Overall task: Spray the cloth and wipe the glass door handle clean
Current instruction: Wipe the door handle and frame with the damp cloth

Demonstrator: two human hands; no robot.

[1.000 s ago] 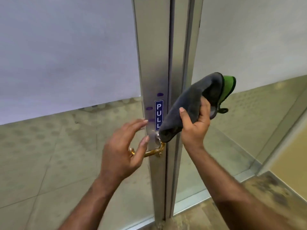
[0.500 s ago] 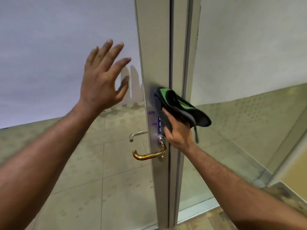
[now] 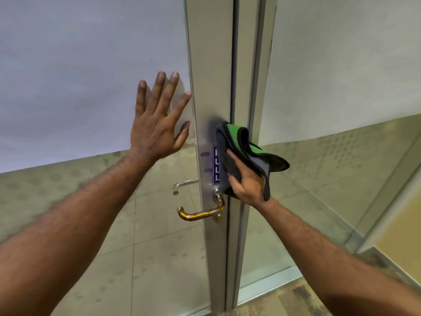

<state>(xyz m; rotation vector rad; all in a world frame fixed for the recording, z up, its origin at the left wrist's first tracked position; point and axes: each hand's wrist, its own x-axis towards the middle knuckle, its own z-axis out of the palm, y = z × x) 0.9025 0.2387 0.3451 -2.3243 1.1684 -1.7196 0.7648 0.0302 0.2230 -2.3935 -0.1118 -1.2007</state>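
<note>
Plainly, the glass door (image 3: pixel 79 65) is the biggest thing in view, and the person's left hand (image 3: pixel 157 124) lies flat against it, up and to the left of the handle (image 3: pixel 200 212). Its fingers are straight and spread and hold nothing. The metal frame (image 3: pixel 211 65) carries the handle. Just above the handle, the right hand (image 3: pixel 247 185) grips the cloth (image 3: pixel 241 151), fingers curled round its bunched folds, pressing it to the frame. The cloth looks soft, light and limp, so it is best kept wadded in the palm. The handle looks rigid, polished and likely slippery, so wrapping the cloth round its bar should suit.
</note>
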